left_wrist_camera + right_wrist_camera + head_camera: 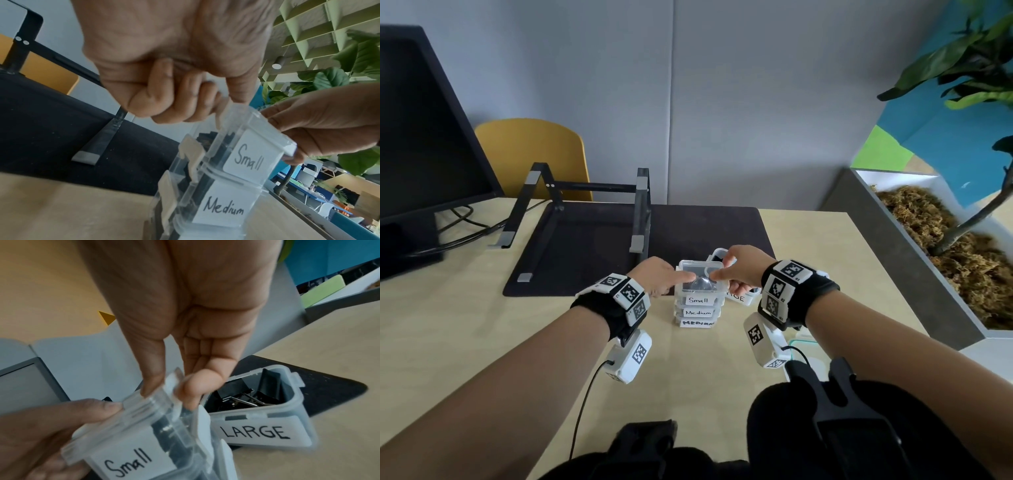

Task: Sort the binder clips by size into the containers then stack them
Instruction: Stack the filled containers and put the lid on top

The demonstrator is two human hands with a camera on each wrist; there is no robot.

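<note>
the small box (700, 284) sat atop two medium boxes (699, 317) on the bench (482, 325), between our hands. our left hand (659, 275) pinched its left edge, our right hand (739, 269) its right. the open large box (267, 415) waited just right, nearer that hand.

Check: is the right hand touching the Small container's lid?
Touching. The right wrist view shows the right hand pinching the lid's edge on the Small container, thumb on one side and a fingertip on the other.
</note>
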